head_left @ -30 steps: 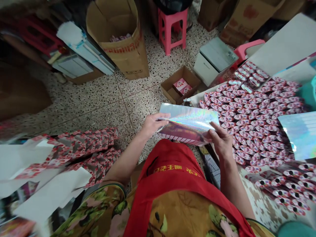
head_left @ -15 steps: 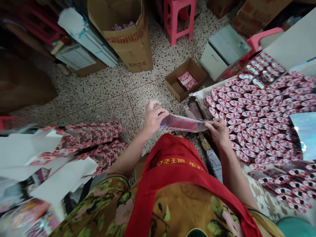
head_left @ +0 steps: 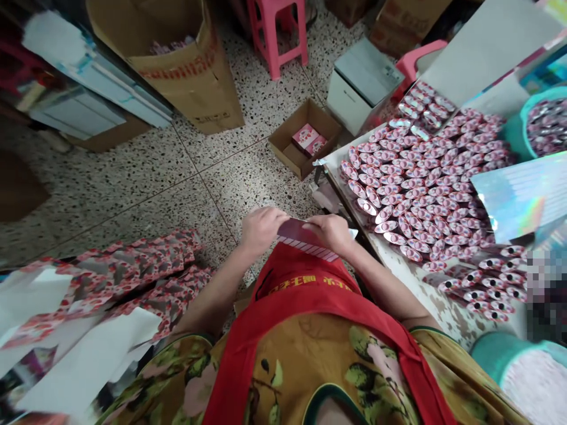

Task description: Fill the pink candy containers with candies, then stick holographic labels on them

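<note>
In front of the red apron (head_left: 305,277), my left hand (head_left: 262,229) and my right hand (head_left: 333,231) hold a shiny purple card strip (head_left: 305,237) between them. The strip has slanted pale stripes along its lower edge. My left fingers pinch its left end. The right hand is closed over its right part and hides some of it; a pale tip shows beyond that hand. On the table to the right stand rows of small pink-and-red packs (head_left: 425,183), and beyond them lies a larger iridescent sheet (head_left: 522,195) with similar stripes.
An open carton with pink boxes (head_left: 305,137) sits on the speckled floor. A tall cardboard box (head_left: 195,88) and a pink stool (head_left: 279,35) are farther back. Strawberry-patterned cartons (head_left: 146,260) lie at left. Teal tubs (head_left: 514,136) hold small items at right.
My right hand has moved left, closer to my left hand, along the strip. The strip now tilts with its striped side toward me. The view has shifted right.
</note>
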A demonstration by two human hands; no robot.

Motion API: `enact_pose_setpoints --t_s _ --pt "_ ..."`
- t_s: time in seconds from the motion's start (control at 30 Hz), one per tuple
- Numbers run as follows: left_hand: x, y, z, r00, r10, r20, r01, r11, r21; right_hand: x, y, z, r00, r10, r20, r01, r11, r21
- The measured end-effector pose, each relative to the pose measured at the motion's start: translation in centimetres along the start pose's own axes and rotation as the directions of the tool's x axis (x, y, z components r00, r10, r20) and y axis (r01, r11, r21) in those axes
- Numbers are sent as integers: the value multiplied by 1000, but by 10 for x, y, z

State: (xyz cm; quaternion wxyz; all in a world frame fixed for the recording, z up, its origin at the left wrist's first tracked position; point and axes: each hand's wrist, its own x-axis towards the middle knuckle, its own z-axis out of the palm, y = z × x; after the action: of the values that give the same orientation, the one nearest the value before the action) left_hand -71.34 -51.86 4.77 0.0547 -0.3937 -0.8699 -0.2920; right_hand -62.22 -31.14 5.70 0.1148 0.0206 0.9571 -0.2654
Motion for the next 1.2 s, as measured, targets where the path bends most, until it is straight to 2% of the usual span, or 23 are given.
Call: enact_pose_setpoints --t_s 0.1,0.2,0.33,0.5,0.6,0.7,0.77,0.83,0.9,1.0,1.13,1.2 --pt "11 -14 1 972 -234 12 234 969 -74 -19 42 -12 993 114 10 -114 993 39" --pt "28 -20 8 920 -377 107 391 896 -211 -33 81 -22 985 173 24 -174 960 220" --pt "51 -18 28 894 -378 241 448 773 -449 -44 112 -26 962 274 -25 -242 885 397" --pt "72 -10 54 847 -366 386 530 536 -657 -60 130 -29 945 326 -40 -244 777 580" --pt "79 -5 67 852 -318 416 522 457 -720 -78 137 -33 940 332 -76 -226 773 593" --pt "82 0 82 849 -220 481 524 481 -703 -99 147 -32 926 350 -141 -241 836 492" --pt "79 7 98 826 -122 551 515 563 -647 -114 158 -26 898 384 -213 -301 892 337" --pt "75 18 118 804 -43 593 458 681 -572 -132 172 -16 868 403 -290 -380 915 134" --pt "68 32 141 794 6 608 383 772 -507 -152 186 -6 843 412 -346 -458 887 -60" --pt "62 56 171 771 56 634 319 827 -462 -185 203 5 816 448 -365 -549 799 -247" --pt "65 86 200 732 149 664 227 867 -445 -219 220 4 791 540 -289 -611 727 -313" --pt "73 99 210 747 204 633 141 882 -450 -228 229 -4 791 555 -257 -611 732 -301"
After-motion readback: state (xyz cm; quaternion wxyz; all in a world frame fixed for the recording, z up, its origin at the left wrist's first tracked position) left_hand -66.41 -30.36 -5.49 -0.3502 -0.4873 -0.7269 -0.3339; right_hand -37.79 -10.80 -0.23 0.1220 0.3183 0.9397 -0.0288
